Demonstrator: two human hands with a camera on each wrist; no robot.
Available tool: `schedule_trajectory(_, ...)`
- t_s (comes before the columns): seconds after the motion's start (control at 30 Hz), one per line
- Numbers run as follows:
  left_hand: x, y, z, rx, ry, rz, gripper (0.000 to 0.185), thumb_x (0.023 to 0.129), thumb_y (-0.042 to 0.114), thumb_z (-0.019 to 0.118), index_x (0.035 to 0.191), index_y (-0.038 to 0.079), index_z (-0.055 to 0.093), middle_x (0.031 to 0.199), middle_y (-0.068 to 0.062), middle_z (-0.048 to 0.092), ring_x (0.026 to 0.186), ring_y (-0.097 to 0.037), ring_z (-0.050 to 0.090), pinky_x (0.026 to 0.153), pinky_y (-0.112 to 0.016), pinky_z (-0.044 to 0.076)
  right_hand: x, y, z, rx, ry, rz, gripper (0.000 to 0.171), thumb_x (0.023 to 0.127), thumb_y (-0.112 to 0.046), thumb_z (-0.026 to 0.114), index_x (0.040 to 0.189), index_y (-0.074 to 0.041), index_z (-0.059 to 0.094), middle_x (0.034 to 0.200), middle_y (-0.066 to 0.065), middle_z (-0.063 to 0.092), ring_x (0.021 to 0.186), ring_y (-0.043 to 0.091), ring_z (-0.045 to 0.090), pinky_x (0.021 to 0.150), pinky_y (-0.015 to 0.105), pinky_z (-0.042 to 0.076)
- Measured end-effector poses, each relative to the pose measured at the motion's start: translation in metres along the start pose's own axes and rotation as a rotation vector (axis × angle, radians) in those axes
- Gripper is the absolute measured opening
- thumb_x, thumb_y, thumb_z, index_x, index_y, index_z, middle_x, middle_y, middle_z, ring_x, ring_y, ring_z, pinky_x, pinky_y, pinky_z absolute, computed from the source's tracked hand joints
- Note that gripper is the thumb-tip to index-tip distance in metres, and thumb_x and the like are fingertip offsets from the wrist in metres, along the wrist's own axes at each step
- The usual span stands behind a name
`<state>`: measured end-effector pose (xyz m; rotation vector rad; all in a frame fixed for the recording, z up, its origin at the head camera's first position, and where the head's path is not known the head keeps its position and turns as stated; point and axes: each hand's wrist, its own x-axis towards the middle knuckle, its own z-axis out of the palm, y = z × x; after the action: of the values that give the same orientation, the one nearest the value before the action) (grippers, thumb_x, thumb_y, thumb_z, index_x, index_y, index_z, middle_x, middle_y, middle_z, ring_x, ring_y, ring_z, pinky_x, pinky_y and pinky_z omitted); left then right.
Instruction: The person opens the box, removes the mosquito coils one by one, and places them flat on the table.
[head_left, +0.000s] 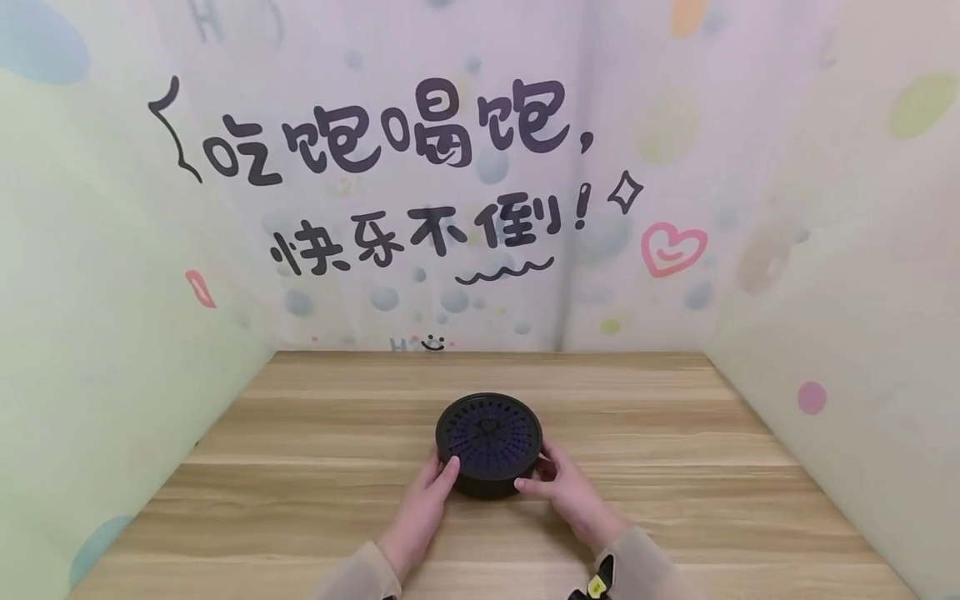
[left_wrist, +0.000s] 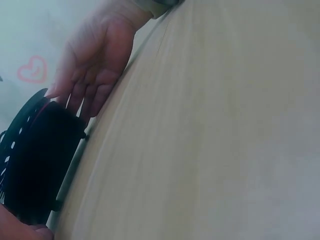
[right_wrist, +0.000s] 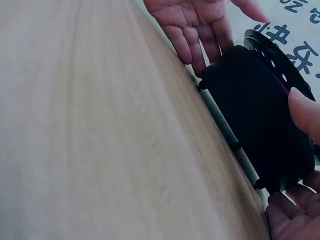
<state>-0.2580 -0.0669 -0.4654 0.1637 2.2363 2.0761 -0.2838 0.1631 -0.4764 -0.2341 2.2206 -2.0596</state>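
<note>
Black round unit [head_left: 489,443]: located near the middle of the visible wood-grain tabletop [head_left: 300,508], flanked by both hands, slotted face turned up.
Slotted top [head_left: 487,454]: ringed with radial slots; dark purple-blue is shown across it. A thin reddish line is seen under the rim in both wrist views.
Feet [right_wrist: 236,147]: small pegs, shown under the body in the wrist views. A narrow gap is left between body and wood; whether the pegs are set down on the table can't be told.
Left hand [head_left: 423,510]: placed on the unit's left side. Thumb is laid at the rim, other fingers are reached down to the lower edge; unit is gripped between them.
Left fingers [right_wrist: 209,42]: slightly spread, as seen from the right wrist.
Right hand [head_left: 577,500]: placed on the unit's right side. Thumb is pressed to the front of the side wall, other fingers are tucked round the right; unit is pinched between.
Right fingers [left_wrist: 89,102]: bent, held close together; exact contact of each tip can't be told.
Sleeves [head_left: 358,575]: beige, worn on both arms; a black-and-yellow item [head_left: 597,587] is seen at the right wrist.
Back wall [head_left: 510,321]: printed with black lettering [head_left: 444,123], blue bubbles and a pink heart [head_left: 673,249].
</note>
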Motion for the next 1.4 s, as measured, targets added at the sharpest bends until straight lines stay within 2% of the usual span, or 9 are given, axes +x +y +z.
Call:
schedule_trajectory(0.3,-0.004,-0.002,-0.003,0.007,-0.005,-0.065,0.093,0.095,0.058,0.045,0.151,-0.007,0.007,0.155,-0.029,0.009,0.141,-0.046,0.012,0.111,-0.061,0.018,-0.003,0.003,-0.001,0.018,-0.031,-0.008,0.088,0.079,-0.009,0.077,0.149,0.002,0.025,0.147,0.029,0.033,0.133,0.043,0.036,0.110,0.052,0.031)
schedule_trajectory(0.4,-0.003,0.001,-0.006,0.028,0.045,-0.057,0.093,0.095,0.057,0.047,0.151,-0.004,0.005,0.154,-0.032,0.009,0.140,-0.048,0.014,0.110,-0.062,0.021,-0.004,0.003,-0.002,0.016,-0.038,-0.022,0.090,0.078,-0.007,0.078,0.149,0.002,0.023,0.149,0.029,0.030,0.135,0.044,0.033,0.112,0.052,0.026)
schedule_trajectory(0.47,0.000,0.004,-0.010,0.091,0.109,0.007,0.086,0.095,0.053,0.051,0.152,-0.001,0.014,0.153,-0.030,0.015,0.140,-0.047,0.018,0.110,-0.061,0.022,-0.003,0.003,-0.001,0.011,-0.041,-0.036,0.091,0.077,-0.006,0.078,0.149,0.002,0.023,0.150,0.029,0.028,0.135,0.044,0.032,0.112,0.052,0.024)
schedule_trajectory(0.6,0.016,0.016,-0.016,0.360,0.202,0.256,0.062,0.095,0.040,0.058,0.141,0.003,0.044,0.144,-0.020,0.041,0.135,-0.040,0.033,0.110,-0.057,0.027,-0.004,0.002,0.000,0.000,-0.030,-0.062,0.092,0.076,-0.004,0.078,0.149,0.001,0.023,0.151,0.027,0.026,0.135,0.045,0.032,0.113,0.053,0.019)
schedule_trajectory(0.7,0.031,0.029,-0.016,0.528,0.186,0.411,0.048,0.093,0.036,0.062,0.130,0.006,0.058,0.132,-0.013,0.056,0.130,-0.036,0.041,0.108,-0.055,0.030,-0.004,0.003,-0.001,-0.009,-0.022,-0.071,0.093,0.076,-0.004,0.078,0.150,0.001,0.022,0.151,0.028,0.026,0.135,0.046,0.032,0.113,0.054,0.020)
schedule_trajectory(0.8,0.045,0.041,-0.013,0.613,0.130,0.473,0.038,0.092,0.034,0.064,0.120,0.009,0.067,0.123,-0.007,0.064,0.129,-0.035,0.043,0.109,-0.055,0.029,-0.004,0.004,-0.001,-0.012,-0.020,-0.070,0.093,0.076,-0.005,0.079,0.150,0.001,0.022,0.151,0.028,0.026,0.135,0.046,0.032,0.113,0.053,0.021)
schedule_trajectory(1.07,0.076,0.048,-0.005,0.707,-0.011,0.373,0.025,0.086,0.033,0.072,0.105,0.017,0.075,0.115,-0.006,0.068,0.126,-0.036,0.048,0.107,-0.055,0.032,-0.004,0.006,0.002,-0.001,-0.032,-0.048,0.092,0.078,-0.005,0.078,0.150,0.000,0.021,0.152,0.027,0.025,0.136,0.046,0.030,0.113,0.053,0.022)
schedule_trajectory(1.27,0.082,0.041,-0.002,0.585,-0.053,0.263,0.018,0.086,0.029,0.072,0.099,0.017,0.077,0.104,-0.001,0.066,0.105,-0.024,0.059,0.096,-0.046,0.044,-0.004,0.006,0.002,0.011,-0.049,-0.033,0.094,0.079,-0.005,0.077,0.150,0.002,0.016,0.153,0.029,0.021,0.138,0.046,0.024,0.112,0.055,0.022)
schedule_trajectory(1.4,0.084,0.038,0.000,0.525,-0.038,0.227,0.015,0.087,0.027,0.072,0.094,0.016,0.078,0.101,0.001,0.066,0.103,-0.022,0.059,0.096,-0.044,0.045,-0.004,0.005,0.002,0.014,-0.056,-0.024,0.094,0.079,-0.005,0.076,0.150,0.003,0.014,0.154,0.028,0.018,0.139,0.046,0.022,0.112,0.055,0.022)
